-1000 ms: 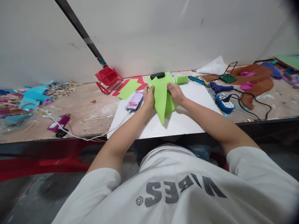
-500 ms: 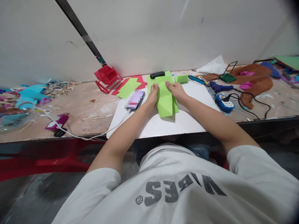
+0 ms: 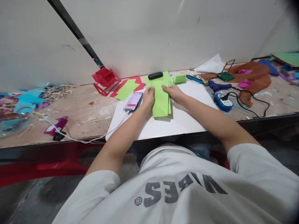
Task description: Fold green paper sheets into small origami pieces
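Observation:
Both my hands grip a folded piece of lime-green paper [image 3: 161, 104] above a white board [image 3: 187, 121]. My left hand [image 3: 149, 97] is closed on its left edge, thumb on top. On the right edge, my right hand [image 3: 174, 92] pinches it with the thumb over the face. Behind it lies more green paper [image 3: 166, 76] with a black oblong case [image 3: 155, 75] on it. A small folded green piece [image 3: 179, 79] rests right of that. A phone [image 3: 134, 102] with a white cable lies left of my left hand.
At the back left stand a small red chair model [image 3: 106, 80] and red paper cutouts [image 3: 140, 81]. To the right are a utility knife [image 3: 194, 79], a blue glue gun [image 3: 219, 85], a blue power socket [image 3: 223, 102] and a green phone stand [image 3: 225, 76]. Wooden sticks [image 3: 60, 93] lie far left.
The green paper in my hands has shifted slightly left and its lower part now lies flatter, its layers closer together. Both hands still hold it. The whole view has shifted a little.

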Tool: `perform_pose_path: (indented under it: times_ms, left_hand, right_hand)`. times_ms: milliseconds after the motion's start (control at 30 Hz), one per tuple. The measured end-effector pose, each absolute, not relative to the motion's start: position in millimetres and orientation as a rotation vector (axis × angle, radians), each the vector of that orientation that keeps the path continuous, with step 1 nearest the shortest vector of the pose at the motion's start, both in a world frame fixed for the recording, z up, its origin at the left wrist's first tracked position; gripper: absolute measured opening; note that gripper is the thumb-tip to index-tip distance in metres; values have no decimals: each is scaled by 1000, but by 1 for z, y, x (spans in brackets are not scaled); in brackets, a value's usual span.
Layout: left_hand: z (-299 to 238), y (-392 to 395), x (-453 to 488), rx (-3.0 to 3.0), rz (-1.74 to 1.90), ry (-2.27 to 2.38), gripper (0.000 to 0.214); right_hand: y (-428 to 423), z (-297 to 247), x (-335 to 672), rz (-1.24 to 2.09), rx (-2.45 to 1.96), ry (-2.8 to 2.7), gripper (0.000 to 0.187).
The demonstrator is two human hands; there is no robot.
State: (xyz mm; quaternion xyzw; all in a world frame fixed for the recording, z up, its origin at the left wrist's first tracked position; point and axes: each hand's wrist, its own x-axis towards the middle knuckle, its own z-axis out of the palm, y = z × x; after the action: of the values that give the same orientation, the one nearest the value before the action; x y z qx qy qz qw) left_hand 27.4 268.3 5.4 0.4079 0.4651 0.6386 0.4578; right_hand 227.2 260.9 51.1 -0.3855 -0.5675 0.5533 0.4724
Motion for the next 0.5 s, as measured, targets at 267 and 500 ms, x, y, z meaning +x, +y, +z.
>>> perform_pose_path:
  times_ms: [267, 500]
  left_hand:
    - [8, 266, 26, 914, 1393, 1106, 53]
    - [25, 235, 40, 1046, 1455, 988, 61]
  right_hand:
    - [264, 41, 226, 1496, -927, -1336, 42]
    - [266, 34, 226, 1160, -959, -1445, 39]
